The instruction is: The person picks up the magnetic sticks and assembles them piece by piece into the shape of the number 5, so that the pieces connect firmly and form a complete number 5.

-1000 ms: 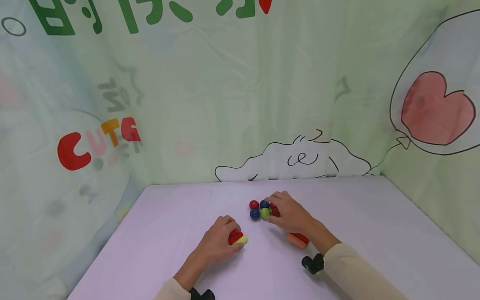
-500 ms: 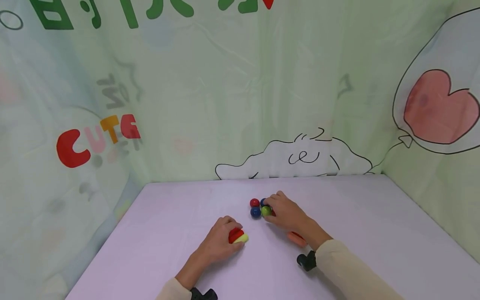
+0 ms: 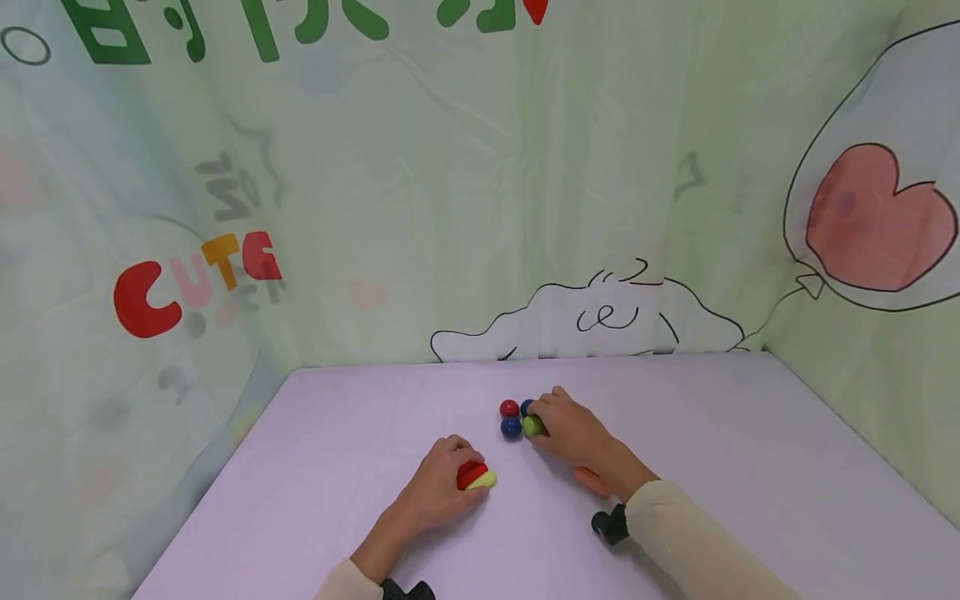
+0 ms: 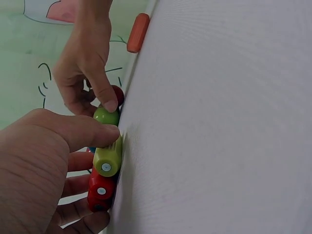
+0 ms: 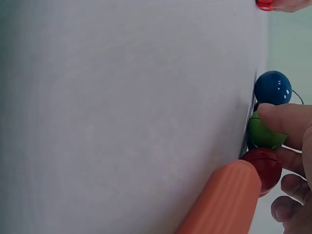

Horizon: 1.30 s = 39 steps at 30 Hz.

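My left hand [image 3: 438, 483] grips a yellow-green faceted rod [image 4: 108, 158] and red rods [image 4: 102, 183] lying side by side on the table. Its thumb lies along the yellow-green one, with the fingers behind the red. Farther back, my right hand [image 3: 573, 429] curls round a cluster of shiny balls, thumb on the green ball [image 5: 263, 130] and a fingertip at a blue ball [image 3: 527, 407]. A dark red ball [image 5: 264, 168] sits under that hand, hidden in the head view. A red ball [image 3: 509, 408] and another blue ball [image 3: 512, 427] form the cluster's left side.
An orange ribbed rod [image 3: 592, 482] lies beneath my right forearm, partly covered. The pale table [image 3: 360, 417] ends at a printed cloth backdrop [image 3: 420, 208] behind and at the sides. A black wrist mount [image 3: 611, 525] juts from the right cuff.
My right hand has shifted slightly left and closed in on the balls, covering the red ones at the right. The forearm now hides the red rod beside the orange one. My left hand keeps its hold.
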### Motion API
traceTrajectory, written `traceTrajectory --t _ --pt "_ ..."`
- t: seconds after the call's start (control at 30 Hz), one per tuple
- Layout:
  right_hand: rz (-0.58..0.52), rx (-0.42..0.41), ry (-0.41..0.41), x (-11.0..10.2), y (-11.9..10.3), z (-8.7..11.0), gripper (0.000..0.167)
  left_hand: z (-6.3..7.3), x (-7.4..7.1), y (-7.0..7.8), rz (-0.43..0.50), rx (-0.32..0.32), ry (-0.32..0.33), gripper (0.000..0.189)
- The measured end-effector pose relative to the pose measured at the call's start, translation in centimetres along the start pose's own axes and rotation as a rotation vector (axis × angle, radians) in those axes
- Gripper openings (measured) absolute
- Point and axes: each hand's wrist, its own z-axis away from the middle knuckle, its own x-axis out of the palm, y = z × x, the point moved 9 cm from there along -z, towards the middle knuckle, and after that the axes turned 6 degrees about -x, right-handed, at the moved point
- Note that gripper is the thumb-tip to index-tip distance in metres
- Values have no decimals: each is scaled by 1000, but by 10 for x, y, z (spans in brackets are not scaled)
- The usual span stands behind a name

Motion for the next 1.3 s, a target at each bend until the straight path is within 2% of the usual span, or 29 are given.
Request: traceTrajectory --t 0.23,0.37,0.63,0.97,1.3 --pt "-47 8 23 -3 5 4 45 1 0 1 7 -3 -2 35" --pt "-52 25 25 -4 9 5 41 2 -2 2 6 3 5 34" --pt "-101 74 -15 -3 14 9 31 2 -2 1 8 10 2 33" --pt "-140 103 -43 0 22 13 33 1 0 3 -13 30 0 32" --pt "-277 127 -35 -6 20 22 31 -3 3 4 -69 13 -25 32"
